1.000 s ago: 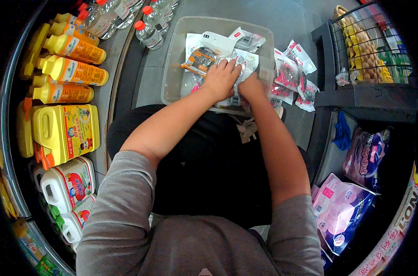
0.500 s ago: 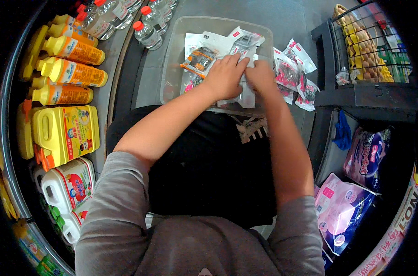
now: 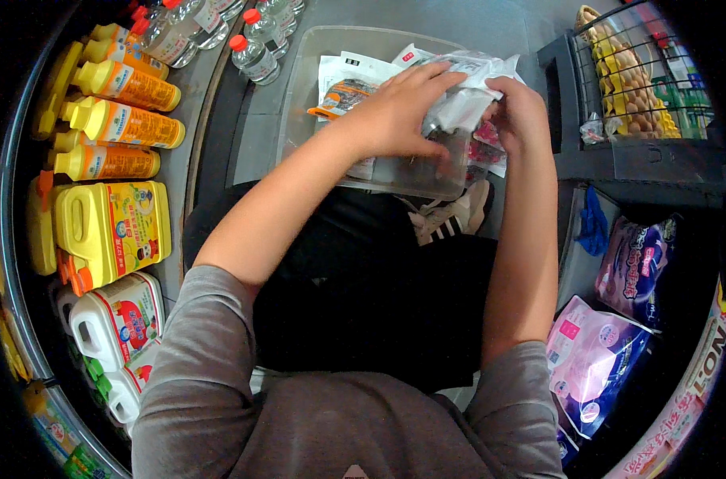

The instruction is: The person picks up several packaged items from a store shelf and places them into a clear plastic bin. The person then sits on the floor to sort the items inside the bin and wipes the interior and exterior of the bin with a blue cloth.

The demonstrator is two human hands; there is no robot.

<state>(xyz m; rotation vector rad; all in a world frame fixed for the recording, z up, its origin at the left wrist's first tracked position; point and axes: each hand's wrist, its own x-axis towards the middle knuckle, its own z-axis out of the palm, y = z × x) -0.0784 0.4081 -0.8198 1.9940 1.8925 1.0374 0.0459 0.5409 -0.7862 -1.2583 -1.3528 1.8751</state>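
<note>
My right hand point(image 3: 513, 112) grips white plastic packets point(image 3: 473, 88) and holds them up over the right side of a translucent plastic tub point(image 3: 293, 112). My left hand point(image 3: 407, 112) is spread over the left part of those packets, fingertips resting on them and thumb apart below. An orange-and-white packet point(image 3: 339, 96) lies in the left of the tub, partly behind my left hand. Pink-and-white packets point(image 3: 491, 152) show outside the tub at the right, mostly hidden by my right hand and the lifted packets.
Red-capped bottles point(image 3: 253, 60), orange bottles point(image 3: 127, 124) and yellow jugs point(image 3: 111, 231) stand at left. At right are a wire basket with egg trays point(image 3: 634, 88), a blue cloth point(image 3: 593, 219) and purple packages point(image 3: 587, 367). My legs and shoe point(image 3: 459, 219) are below the tub.
The white packets have risen out of the tub and shifted up and right with my right hand. My left hand has moved right and its fingers have spread further.
</note>
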